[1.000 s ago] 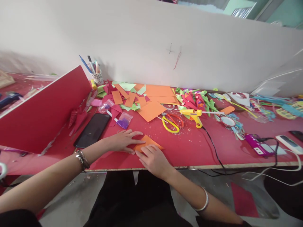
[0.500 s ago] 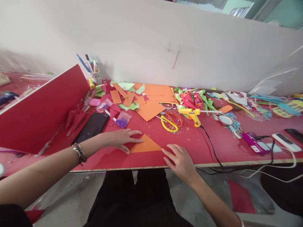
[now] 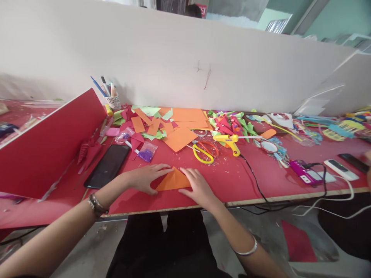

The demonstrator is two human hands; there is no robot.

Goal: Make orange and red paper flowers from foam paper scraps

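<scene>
An orange paper triangle point(image 3: 173, 181) lies flat near the front edge of the red table, its tip pointing away from me. My left hand point(image 3: 146, 177) rests at its left side, fingers spread, fingertips touching the sloping edge near the tip. On the right side my right hand point(image 3: 198, 186) lies over the paper's right corner, thumb and fingers apart, fingertips near the tip. The right corner is hidden under that hand. Beyond the triangle is a larger orange sheet point(image 3: 180, 139).
Scissors with yellow and red handles point(image 3: 204, 152) and a yellow glue gun point(image 3: 228, 142) with a black cord lie behind my right hand. A black phone point(image 3: 108, 166) lies left, beside a slanted red board point(image 3: 52, 143). A purple power strip point(image 3: 305, 172) is at right.
My right hand has moved left from the triangle's right corner onto the paper, up near the tip. My left hand stays at the left edge. The view has shifted slightly.
</scene>
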